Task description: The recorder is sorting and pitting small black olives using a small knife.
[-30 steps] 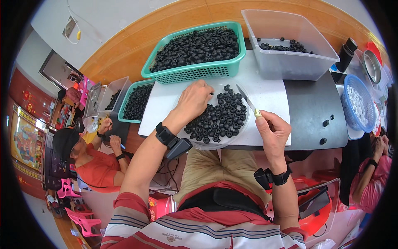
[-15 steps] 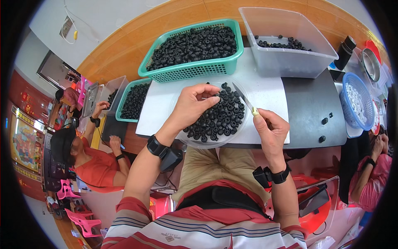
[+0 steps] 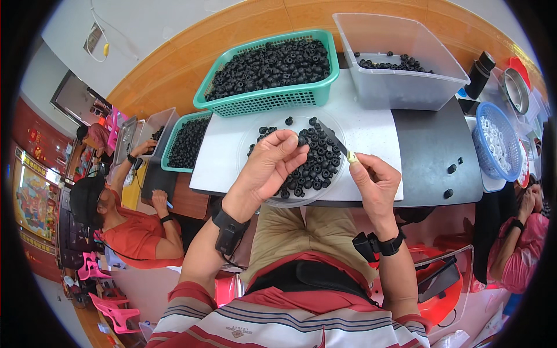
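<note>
My left hand (image 3: 271, 162) pinches a small round black part (image 3: 301, 141) between thumb and forefinger, palm turned partly up. In my right hand (image 3: 376, 182) is a knife (image 3: 335, 137) with a pale yellow handle, its blade pointing up and left. The blade tip is near the held part, with a small gap between them. Beneath both hands, a clear round tray (image 3: 246, 152) carries a heap of black parts (image 3: 318, 168), hollow and ring-like. My left hand covers some of them. The tray rests on a white board (image 3: 374, 142).
Behind the tray stand a green basket (image 3: 272, 103) full of black parts and a clear plastic bin (image 3: 406, 90) with fewer. A smaller green basket (image 3: 184, 142) is at left, a blue basket (image 3: 493, 139) of white pieces at right. Co-workers sit at both sides.
My left hand has rolled palm-up and now shows a black part at its fingertips. The knife has shifted slightly left, its tip lower and closer to that part.
</note>
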The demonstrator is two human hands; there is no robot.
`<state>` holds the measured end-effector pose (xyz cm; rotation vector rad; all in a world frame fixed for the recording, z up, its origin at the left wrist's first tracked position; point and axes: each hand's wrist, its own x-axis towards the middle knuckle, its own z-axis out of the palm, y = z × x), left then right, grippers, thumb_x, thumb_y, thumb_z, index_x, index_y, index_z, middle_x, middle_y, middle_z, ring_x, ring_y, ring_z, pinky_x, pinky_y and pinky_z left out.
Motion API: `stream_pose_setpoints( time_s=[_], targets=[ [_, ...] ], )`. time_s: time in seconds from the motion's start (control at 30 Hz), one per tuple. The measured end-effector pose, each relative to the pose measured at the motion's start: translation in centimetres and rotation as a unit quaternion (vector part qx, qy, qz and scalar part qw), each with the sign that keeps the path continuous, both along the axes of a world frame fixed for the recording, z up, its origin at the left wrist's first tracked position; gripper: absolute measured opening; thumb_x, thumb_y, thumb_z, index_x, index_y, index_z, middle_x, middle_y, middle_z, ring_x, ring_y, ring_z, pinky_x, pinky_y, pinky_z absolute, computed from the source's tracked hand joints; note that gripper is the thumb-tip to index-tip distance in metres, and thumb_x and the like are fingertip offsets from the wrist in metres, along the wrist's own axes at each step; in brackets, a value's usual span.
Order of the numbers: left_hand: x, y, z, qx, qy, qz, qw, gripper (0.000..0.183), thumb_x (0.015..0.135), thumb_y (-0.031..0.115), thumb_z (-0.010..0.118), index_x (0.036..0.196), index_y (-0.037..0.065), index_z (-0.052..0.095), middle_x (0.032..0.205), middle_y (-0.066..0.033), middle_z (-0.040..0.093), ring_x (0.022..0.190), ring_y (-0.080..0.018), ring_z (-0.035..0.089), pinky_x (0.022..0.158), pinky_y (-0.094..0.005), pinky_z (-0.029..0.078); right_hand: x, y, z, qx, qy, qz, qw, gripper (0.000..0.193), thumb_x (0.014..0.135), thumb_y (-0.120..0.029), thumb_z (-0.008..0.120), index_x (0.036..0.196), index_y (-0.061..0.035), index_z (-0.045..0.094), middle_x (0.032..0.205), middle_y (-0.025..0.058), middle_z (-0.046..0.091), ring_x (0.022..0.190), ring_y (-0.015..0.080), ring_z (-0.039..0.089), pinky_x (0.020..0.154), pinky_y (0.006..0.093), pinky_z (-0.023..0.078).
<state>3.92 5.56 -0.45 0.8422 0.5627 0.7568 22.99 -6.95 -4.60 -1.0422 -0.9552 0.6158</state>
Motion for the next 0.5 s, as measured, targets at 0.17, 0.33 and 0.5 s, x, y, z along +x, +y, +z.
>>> stream_pose_setpoints(
  time_s=[0.17,0.33,0.5],
  targets=[
    [1.3,-1.6,0.0,-0.047,-0.030,0.014,0.998,0.016,0.094,0.016,0.065,0.107,0.007,0.060,0.098,-0.0045,0.066,0.089,-0.0141,0.067,0.079,-0.0258,0.060,-0.2,0.1,-0.1,0.011,-0.014,0.008,1.000,0.022,0.087,-0.014,0.074,0.101,0.0018,0.071,0.083,0.0040,0.069,0.072,0.0070,0.058,0.065,0.0214,0.044],
    [2.0,-2.3,-0.4,-0.080,-0.076,-0.015,0.994,0.015,0.095,0.016,0.063,0.106,0.006,0.061,0.099,-0.0045,0.067,0.090,-0.0129,0.067,0.080,-0.0259,0.059,-0.1,0.1,-0.1,0.019,-0.069,0.008,0.997,0.022,0.085,-0.013,0.075,0.101,0.0013,0.071,0.084,0.0072,0.069,0.071,0.0092,0.060,0.063,0.0225,0.045],
    [2.5,-3.0,-0.4,-0.077,-0.076,-0.008,0.994,0.013,0.097,0.015,0.060,0.106,0.006,0.059,0.099,-0.0046,0.065,0.090,-0.0122,0.066,0.080,-0.0250,0.059,-0.2,0.3,-0.3,0.031,-0.089,0.007,0.996,0.023,0.083,-0.013,0.077,0.100,0.0011,0.071,0.078,0.0070,0.067,0.067,0.0107,0.059,0.060,0.0238,0.044]
  ],
)
